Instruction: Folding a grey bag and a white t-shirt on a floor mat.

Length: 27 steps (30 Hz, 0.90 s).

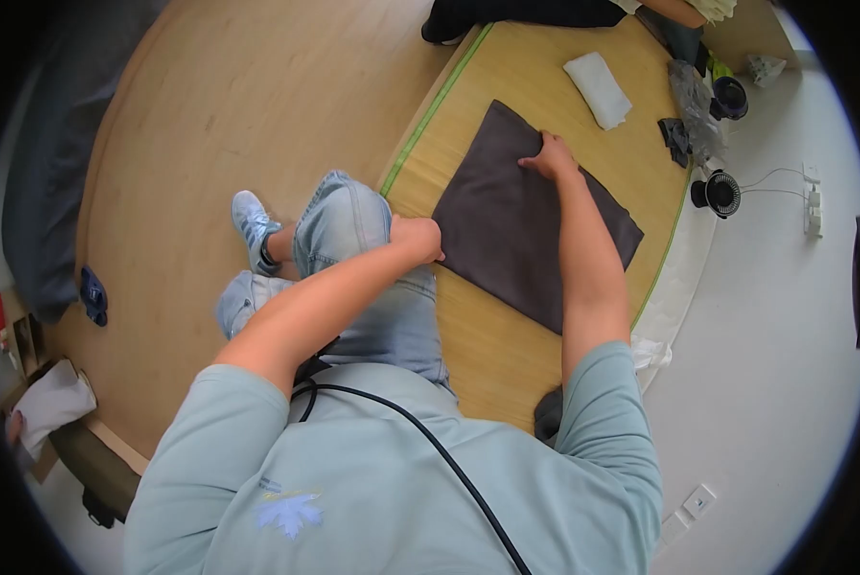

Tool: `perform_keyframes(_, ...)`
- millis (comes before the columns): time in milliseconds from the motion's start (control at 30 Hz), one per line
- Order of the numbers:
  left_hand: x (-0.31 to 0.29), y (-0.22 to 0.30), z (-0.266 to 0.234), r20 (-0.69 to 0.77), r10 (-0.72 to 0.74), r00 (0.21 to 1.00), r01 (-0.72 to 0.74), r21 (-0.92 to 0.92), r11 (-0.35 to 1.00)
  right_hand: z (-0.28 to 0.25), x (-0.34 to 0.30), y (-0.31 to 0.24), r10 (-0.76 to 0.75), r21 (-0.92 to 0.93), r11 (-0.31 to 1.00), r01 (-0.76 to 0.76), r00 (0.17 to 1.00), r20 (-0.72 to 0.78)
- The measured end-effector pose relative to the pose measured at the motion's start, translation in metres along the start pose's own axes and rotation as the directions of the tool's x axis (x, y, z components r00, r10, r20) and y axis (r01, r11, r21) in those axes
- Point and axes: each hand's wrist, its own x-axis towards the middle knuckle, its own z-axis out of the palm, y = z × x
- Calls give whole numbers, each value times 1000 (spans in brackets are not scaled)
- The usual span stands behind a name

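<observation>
A dark grey piece of cloth (507, 206), looking like a folded fabric panel, lies nearly flat on the woven mat (488, 331) in front of me. My left hand (418, 239) is closed at its left corner, beside my knee, with the fingertips mostly hidden. On the cloth's far edge rests my right hand (552, 158), its thumb spread away from the fingers. My right forearm crosses over the cloth and hides part of its right side.
A white folded cloth (598, 90) lies farther off on the mat. Small black fans (717, 195) and a clear plastic bag (696, 110) line the wall side. Another person's dark-clothed leg (535, 11) is at the far edge. Wooden floor (200, 125) spreads left.
</observation>
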Motion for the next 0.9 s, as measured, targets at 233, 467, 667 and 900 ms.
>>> perform_keyframes(233,29,0,-21,159,195,968,-133,-332,934,4,-40,70,178,21,983,-181,980,92)
perform_keyframes(467,22,-47,-41,273,408,871,202,-957,209,-33,-152,60,289,306,792,-528,766,575)
perform_keyframes(667,19,-84,-80,260,536,803,304,-953,7,-19,-248,33,-248,761,404,-508,740,625)
perform_keyframes(900,49,-48,-102,125,327,937,108,-992,69,-6,-199,66,215,926,178,-332,932,293)
